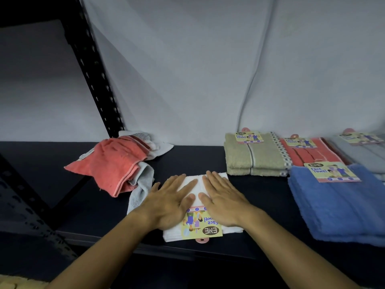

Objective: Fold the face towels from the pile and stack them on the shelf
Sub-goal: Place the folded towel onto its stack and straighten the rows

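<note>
1. Two flat hands, left hand (169, 202) and right hand (223, 200), fingers straight, press the folded white towel (199, 185) at the shelf's (195, 157) near edge.
2. Smoothing looks like the step in hand.
3. Next, probably carry it right to the folded towels (253, 156); the unfolded pile (116, 163) waits left.

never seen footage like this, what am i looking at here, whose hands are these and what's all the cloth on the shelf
There is no machine here. This is a single picture from a camera worn on a person's head, looking forward and down at their own two bare hands.

The left hand and right hand lie flat, fingers straight, pressing on a folded white face towel with a paper label. Neither has a grip on it; they only press it down.

The towel lies on a dark metal shelf. To the left is a rumpled pile of coral and pale towels, not yet folded. To the right lie folded, labelled towels: a beige one, a coral one, a blue one and a grey one at the edge.
</note>
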Demonstrator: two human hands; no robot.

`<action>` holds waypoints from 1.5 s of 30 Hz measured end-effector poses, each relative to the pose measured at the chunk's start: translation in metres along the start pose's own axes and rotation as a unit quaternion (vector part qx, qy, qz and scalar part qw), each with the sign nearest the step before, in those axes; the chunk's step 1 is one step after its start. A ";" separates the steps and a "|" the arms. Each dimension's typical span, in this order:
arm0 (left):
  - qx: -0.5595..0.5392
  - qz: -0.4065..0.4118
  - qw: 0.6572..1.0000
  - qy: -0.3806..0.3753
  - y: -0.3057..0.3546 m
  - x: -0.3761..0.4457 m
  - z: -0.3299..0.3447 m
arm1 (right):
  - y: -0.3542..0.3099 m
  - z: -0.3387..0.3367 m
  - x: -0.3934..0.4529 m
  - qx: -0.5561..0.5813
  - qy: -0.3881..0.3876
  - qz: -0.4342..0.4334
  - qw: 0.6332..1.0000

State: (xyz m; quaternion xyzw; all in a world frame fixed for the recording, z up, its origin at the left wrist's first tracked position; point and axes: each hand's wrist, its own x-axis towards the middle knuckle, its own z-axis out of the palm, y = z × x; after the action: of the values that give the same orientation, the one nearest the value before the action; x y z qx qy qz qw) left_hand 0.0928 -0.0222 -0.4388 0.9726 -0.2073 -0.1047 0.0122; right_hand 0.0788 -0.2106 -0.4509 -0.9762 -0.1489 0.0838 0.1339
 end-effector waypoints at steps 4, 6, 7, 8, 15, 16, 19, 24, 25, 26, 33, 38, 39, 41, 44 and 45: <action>0.056 -0.030 0.997 0.036 0.007 -0.015 -0.001 | 0.001 -0.016 -0.020 0.041 0.068 -0.037 0.996; 0.096 -0.059 0.992 0.061 0.011 -0.028 0.000 | -0.001 -0.020 -0.040 0.046 0.129 -0.038 0.990; 0.112 -0.075 0.988 0.070 0.016 -0.036 0.000 | 0.000 -0.021 -0.049 0.045 0.156 -0.036 0.986; 0.126 -0.091 0.985 0.076 0.021 -0.043 -0.001 | 0.001 -0.020 -0.058 0.041 0.180 -0.035 0.982; 0.177 -0.065 0.978 0.084 0.071 -0.078 -0.016 | -0.004 -0.004 -0.081 0.008 0.280 -0.014 0.960; 0.170 -0.056 0.979 0.092 0.074 -0.082 -0.021 | -0.006 -0.002 -0.084 0.002 0.290 -0.009 0.957; 0.143 -0.067 0.981 0.115 0.070 -0.082 -0.027 | -0.012 0.002 -0.095 -0.024 0.306 0.007 0.952; 0.066 0.005 0.980 0.190 0.027 -0.051 -0.025 | -0.031 0.015 -0.101 -0.041 0.284 0.075 0.955; 0.039 0.024 0.987 0.152 0.017 -0.043 -0.023 | -0.036 0.016 -0.101 -0.049 0.271 0.089 0.957; 0.029 0.045 0.993 0.103 0.010 -0.037 -0.021 | -0.040 0.018 -0.100 -0.056 0.259 0.100 0.959; 0.064 0.035 0.995 0.070 -0.001 -0.049 0.002 | -0.031 0.002 -0.095 -0.054 0.180 0.110 0.976; 0.058 -0.003 0.983 0.176 0.017 -0.082 0.018 | -0.002 -0.024 -0.076 -0.036 0.099 0.056 0.993; 0.055 -0.008 0.981 0.187 0.024 -0.088 0.018 | 0.000 -0.028 -0.072 -0.035 0.091 0.053 0.994; 0.057 -0.027 0.985 0.163 0.041 -0.093 0.016 | 0.003 -0.035 -0.066 -0.041 0.086 0.052 0.994; 0.054 -0.054 0.988 0.134 0.063 -0.095 0.012 | 0.006 -0.038 -0.063 -0.031 0.083 0.058 0.994; 0.052 -0.064 0.989 0.126 0.067 -0.095 0.010 | 0.006 -0.037 -0.062 -0.015 0.080 0.059 0.995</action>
State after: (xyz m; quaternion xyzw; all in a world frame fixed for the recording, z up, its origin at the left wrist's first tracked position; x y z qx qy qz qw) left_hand -0.0210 -0.0448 -0.4254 0.9885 -0.1467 0.0295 -0.0194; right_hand 0.0297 -0.2447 -0.4098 -0.9887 -0.0808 0.0112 0.1258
